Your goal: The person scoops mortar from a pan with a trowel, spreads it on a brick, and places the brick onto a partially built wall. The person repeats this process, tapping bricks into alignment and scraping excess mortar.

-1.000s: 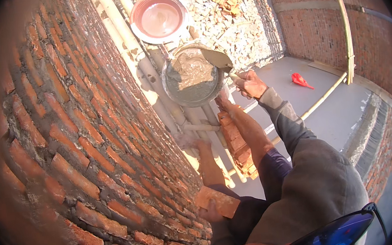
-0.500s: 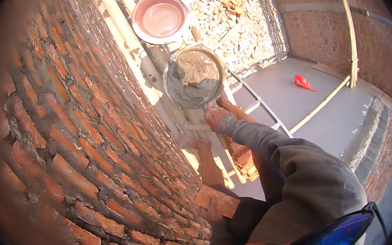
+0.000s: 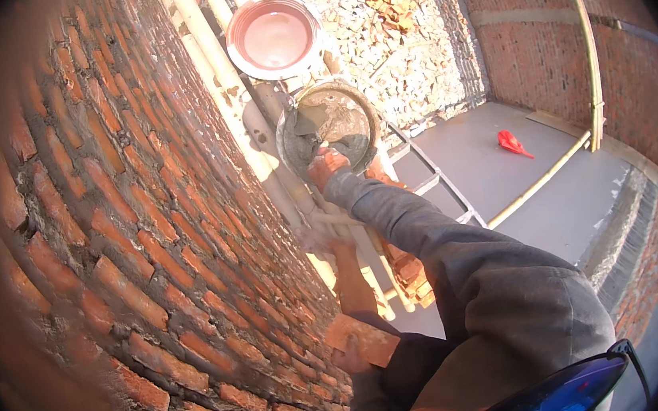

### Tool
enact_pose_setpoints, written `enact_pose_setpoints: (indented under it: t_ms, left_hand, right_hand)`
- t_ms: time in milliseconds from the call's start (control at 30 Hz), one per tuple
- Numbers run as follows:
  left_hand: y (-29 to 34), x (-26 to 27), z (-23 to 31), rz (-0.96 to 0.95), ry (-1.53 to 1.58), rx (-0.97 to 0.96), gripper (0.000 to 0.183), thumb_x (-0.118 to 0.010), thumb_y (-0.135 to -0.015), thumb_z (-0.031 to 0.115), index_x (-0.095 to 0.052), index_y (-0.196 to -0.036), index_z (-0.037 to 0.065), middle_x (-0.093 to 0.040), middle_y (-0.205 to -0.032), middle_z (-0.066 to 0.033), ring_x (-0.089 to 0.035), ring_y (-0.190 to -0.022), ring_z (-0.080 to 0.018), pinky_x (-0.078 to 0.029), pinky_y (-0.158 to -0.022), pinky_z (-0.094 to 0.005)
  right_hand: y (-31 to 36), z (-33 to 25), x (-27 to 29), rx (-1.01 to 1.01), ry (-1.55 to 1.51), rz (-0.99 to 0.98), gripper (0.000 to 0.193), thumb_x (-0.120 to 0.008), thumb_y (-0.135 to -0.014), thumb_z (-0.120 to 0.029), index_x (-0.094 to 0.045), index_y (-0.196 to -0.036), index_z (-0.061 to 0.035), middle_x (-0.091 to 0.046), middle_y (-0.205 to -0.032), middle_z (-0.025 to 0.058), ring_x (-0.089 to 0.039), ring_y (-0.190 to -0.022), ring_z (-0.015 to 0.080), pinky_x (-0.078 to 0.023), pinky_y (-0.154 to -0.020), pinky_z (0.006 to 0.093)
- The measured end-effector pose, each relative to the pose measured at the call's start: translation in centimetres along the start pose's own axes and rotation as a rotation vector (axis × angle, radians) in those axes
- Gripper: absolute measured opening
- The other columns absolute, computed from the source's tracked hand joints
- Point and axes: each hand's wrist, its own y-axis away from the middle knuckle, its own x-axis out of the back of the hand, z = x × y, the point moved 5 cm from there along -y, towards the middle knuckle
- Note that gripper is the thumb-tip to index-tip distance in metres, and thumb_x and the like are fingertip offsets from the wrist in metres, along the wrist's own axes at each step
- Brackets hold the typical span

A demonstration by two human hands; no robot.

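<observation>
one dull orange brick (image 3: 371, 340), clasped in left hand (image 3: 350, 357), lumpy mortar (image 3: 352, 125), right hand (image 3: 327, 165) (curled round trowel (image 3: 324, 145))

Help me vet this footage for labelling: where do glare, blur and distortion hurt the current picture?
In the head view, sunlight washes out the rubble and upper bamboo poles; in the head view, the brick wall bends and blurs toward the dark left rim; in the head view, the left hand looks dim against its brick, while the right hand reads fairly clearly.
</observation>
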Motion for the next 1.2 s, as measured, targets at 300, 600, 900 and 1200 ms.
enact_pose_setpoints:
  t_ms: [300, 600, 900, 1200]
  left_hand:
    - [0.6, -0.8, 0.0, -0.024, 0.501, 0.887, 0.038, -0.068, -0.088, 0.01, -0.068, -0.118, -0.015, -0.071, -0.108, -0.0153, -0.067, -0.093, -0.0231, -0.056, -0.08, -0.0379]
    - [2.7, 0.3, -3.5, 0.001, 0.523, 0.749, 0.037, -0.067, -0.089, 0.009, -0.066, -0.118, -0.014, -0.071, -0.11, -0.0172, -0.068, -0.094, -0.025, -0.056, -0.08, -0.0382]
    - [0.7, 0.7, -1.1, -0.157, 0.235, 0.353, 0.033, -0.067, -0.089, 0.007, -0.068, -0.114, -0.014, -0.072, -0.105, -0.0152, -0.067, -0.093, -0.0224, -0.055, -0.08, -0.0375]
    - [1.3, -0.2, -1.5, -0.012, 0.481, 0.942, 0.037, -0.068, -0.087, 0.007, -0.067, -0.118, -0.013, -0.07, -0.109, -0.0159, -0.068, -0.093, -0.0235, -0.056, -0.082, -0.0384]
  right_hand:
    - [15.4, 7.0, -4.1, -0.039, -0.491, 0.013, 0.052, -0.063, -0.09, -0.016, -0.054, -0.138, 0.0001, -0.069, -0.102, 0.0276, -0.069, -0.091, 0.0428, -0.054, -0.078, 0.0508]
    - [5.3, 10.9, -9.9, -0.423, -1.688, -0.222, 0.017, -0.071, -0.09, -0.017, -0.066, -0.085, -0.0027, -0.062, -0.068, 0.0082, -0.062, -0.059, 0.0176, -0.049, -0.053, 0.0364]
    - [10.5, 9.2, -7.4, -0.033, -1.198, -0.142, 0.024, -0.07, -0.091, -0.02, -0.062, -0.091, 0.0022, -0.064, -0.079, 0.0129, -0.064, -0.066, 0.0223, -0.049, -0.058, 0.0392]
    - [5.2, 6.8, -4.9, -0.132, -0.475, 0.067, 0.027, -0.067, -0.081, -0.021, -0.065, -0.09, 0.0049, -0.066, -0.074, 0.0253, -0.071, -0.077, 0.0443, -0.055, -0.067, 0.0505]
